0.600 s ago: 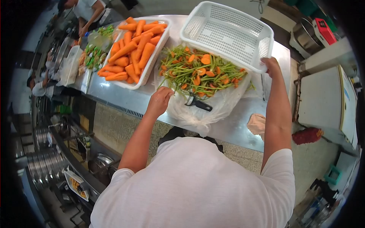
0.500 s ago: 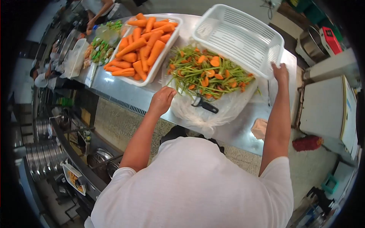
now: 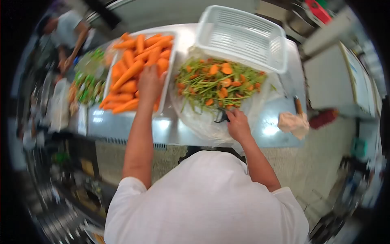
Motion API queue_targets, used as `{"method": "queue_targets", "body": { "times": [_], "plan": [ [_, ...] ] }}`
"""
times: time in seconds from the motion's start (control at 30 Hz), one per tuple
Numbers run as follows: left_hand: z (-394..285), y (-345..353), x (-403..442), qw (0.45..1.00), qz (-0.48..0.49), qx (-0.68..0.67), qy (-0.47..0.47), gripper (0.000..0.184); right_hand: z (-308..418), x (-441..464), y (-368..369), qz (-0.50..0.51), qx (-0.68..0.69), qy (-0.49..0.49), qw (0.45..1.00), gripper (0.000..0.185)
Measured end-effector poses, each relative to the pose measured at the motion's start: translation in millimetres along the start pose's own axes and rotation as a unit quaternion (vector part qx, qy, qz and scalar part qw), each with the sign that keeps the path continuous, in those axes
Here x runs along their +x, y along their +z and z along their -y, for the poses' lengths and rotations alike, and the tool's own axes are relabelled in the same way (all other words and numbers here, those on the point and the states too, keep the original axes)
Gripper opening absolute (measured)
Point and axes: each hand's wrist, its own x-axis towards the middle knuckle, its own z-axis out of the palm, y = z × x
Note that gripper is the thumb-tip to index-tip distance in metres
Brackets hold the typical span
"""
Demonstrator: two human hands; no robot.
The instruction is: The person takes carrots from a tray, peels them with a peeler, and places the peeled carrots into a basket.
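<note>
My left hand [image 3: 149,83] reaches into the white tray [image 3: 172,61] heaped with peeled-looking carrots [image 3: 129,76]. Its fingers close over one carrot [image 3: 153,56] near the tray's right side; blur and the hand itself hide part of the grip. Over on the plastic bag [image 3: 195,127], my right hand [image 3: 239,125] grips the handle of a black peeler [image 3: 221,116], which is mostly covered by the fingers. Just beyond it lies a pile of green stems and cut carrot tops [image 3: 221,81]. A white slotted basket [image 3: 243,38] stands behind that pile.
On the steel table's right lie a knife [image 3: 298,106] and a crumpled beige cloth [image 3: 293,124]. Green and orange vegetable pieces [image 3: 88,87] sit left of the carrots. A co-worker [image 3: 71,30] stands at the far left. A white cabinet [image 3: 331,77] is to the right.
My left hand has moved from the table's front into the carrots. The right hand has let go of the basket and come down onto the peeler. The view has shifted.
</note>
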Motion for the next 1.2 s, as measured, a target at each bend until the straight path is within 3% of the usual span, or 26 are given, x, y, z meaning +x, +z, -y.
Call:
{"method": "queue_targets", "body": {
  "times": [0.03, 0.1, 0.17, 0.23, 0.3, 0.37, 0.4, 0.43, 0.47, 0.5, 0.57, 0.63, 0.67, 0.7, 0.73, 0.77, 0.8, 0.87, 0.9, 0.93, 0.97, 1.03, 1.1, 1.17, 1.2],
  "plan": [
    [-5.0, -1.0, 2.3, 0.998, 0.057, 0.036, -0.016, 0.054, 0.0, -1.1, -1.2, -0.003, 0.037, -0.001, 0.999, 0.045],
    [-17.3, -0.7, 4.7, 0.998, 0.064, 0.027, -0.001, 0.055, -9.4, -1.1, -15.8, -0.059, 0.048, 0.010, 0.997, 0.038],
    [-22.5, -1.5, 4.4, 0.997, 0.069, 0.043, -0.011, 0.056, -34.1, 2.5, -32.3, -0.212, 0.080, 0.048, 0.973, 0.022],
    [-22.1, -4.6, 8.9, 0.993, 0.104, 0.035, -0.037, 0.056, -33.9, 6.6, -62.4, -0.216, 0.104, 0.170, 0.956, 0.008],
    [-17.5, -4.9, 9.2, 0.991, 0.112, 0.050, -0.046, 0.058, -30.9, 11.3, -62.6, -0.159, 0.089, 0.147, 0.972, 0.005],
    [-21.5, -1.9, 3.7, 0.999, 0.002, 0.032, 0.039, 0.052, -29.3, 13.8, -49.3, -0.035, 0.047, -0.043, 0.997, 0.010],
    [-31.1, -11.9, 0.0, 0.995, -0.053, -0.021, 0.083, 0.039, -18.1, 12.6, -34.5, -0.008, 0.025, 0.009, 1.000, 0.016],
    [-42.9, -13.9, -7.2, 0.995, -0.056, -0.018, 0.080, 0.039, -14.4, 14.1, -23.6, -0.008, 0.026, 0.005, 1.000, 0.016],
    [-56.4, -14.5, -20.6, 0.986, -0.029, -0.139, 0.089, 0.031, -11.2, 9.4, -13.2, 0.040, -0.046, -0.003, 0.998, 0.019],
    [-70.7, -15.6, -35.6, 0.961, -0.001, -0.257, 0.097, 0.022, -9.7, 3.8, -7.7, 0.086, -0.115, -0.011, 0.990, 0.021],
    [-105.8, -17.0, -70.3, 0.928, 0.085, -0.359, 0.052, 0.015, -13.8, 0.4, -8.0, 0.083, -0.073, 0.005, 0.994, 0.023],
    [-130.3, -15.2, -97.4, 0.899, 0.257, -0.354, -0.035, 0.017, -17.0, -8.3, -13.0, 0.082, -0.033, 0.026, 0.996, 0.025],
    [-138.4, -5.9, -110.6, 0.899, 0.255, -0.354, -0.034, 0.017, -20.2, -10.5, -18.4, 0.036, 0.051, 0.053, 0.997, 0.027],
    [-146.3, 6.3, -126.7, 0.814, 0.283, -0.485, -0.145, 0.020, -23.2, -14.3, -23.0, -0.011, 0.134, 0.083, 0.987, 0.029],
    [-157.8, 9.1, -131.9, 0.699, 0.302, -0.598, -0.251, 0.024, -25.9, -15.7, -25.4, -0.011, 0.132, 0.087, 0.987, 0.029],
    [-168.6, 13.4, -134.5, 0.697, 0.306, -0.599, -0.249, 0.024, -27.3, -15.0, -25.9, -0.023, 0.326, 0.146, 0.934, 0.032],
    [-181.8, 9.7, -133.3, 0.672, 0.286, -0.636, -0.249, 0.028, -26.7, -15.0, -26.2, -0.035, 0.506, 0.198, 0.839, 0.035],
    [-201.6, 6.2, -129.0, 0.646, 0.264, -0.671, -0.249, 0.031, -13.9, -9.8, -35.5, -0.019, 0.565, 0.177, 0.805, 0.036],
    [-208.5, 7.5, -123.4, 0.596, 0.310, -0.699, -0.245, 0.032, -7.7, -5.9, -41.1, -0.003, 0.622, 0.153, 0.768, 0.037],
    [-214.3, 9.0, -118.8, 0.543, 0.352, -0.724, -0.241, 0.034, -5.4, -2.4, -44.3, 0.057, 0.630, 0.132, 0.764, 0.036],
    [-219.7, 10.8, -113.7, 0.545, 0.347, -0.724, -0.240, 0.034, -7.1, 0.2, -48.6, 0.059, 0.630, 0.127, 0.764, 0.036],
    [-227.1, 12.7, -106.6, 0.513, 0.378, -0.727, -0.254, 0.036, -15.3, 5.0, -56.5, 0.131, 0.412, 0.088, 0.897, 0.030],
    [-233.0, 13.1, -105.9, 0.518, 0.323, -0.749, -0.256, 0.036, -35.0, 3.8, -47.3, 0.119, 0.440, 0.098, 0.885, 0.031],
    [-234.1, 9.3, -101.5, 0.533, 0.261, -0.763, -0.257, 0.037, -25.7, 8.3, -64.1, 0.061, 0.486, 0.068, 0.869, 0.044],
    [-234.4, 0.2, -100.0, 0.497, 0.280, -0.773, -0.276, 0.041, -16.3, 11.2, -65.6, 0.065, 0.488, 0.065, 0.868, 0.044]
  ]
}}
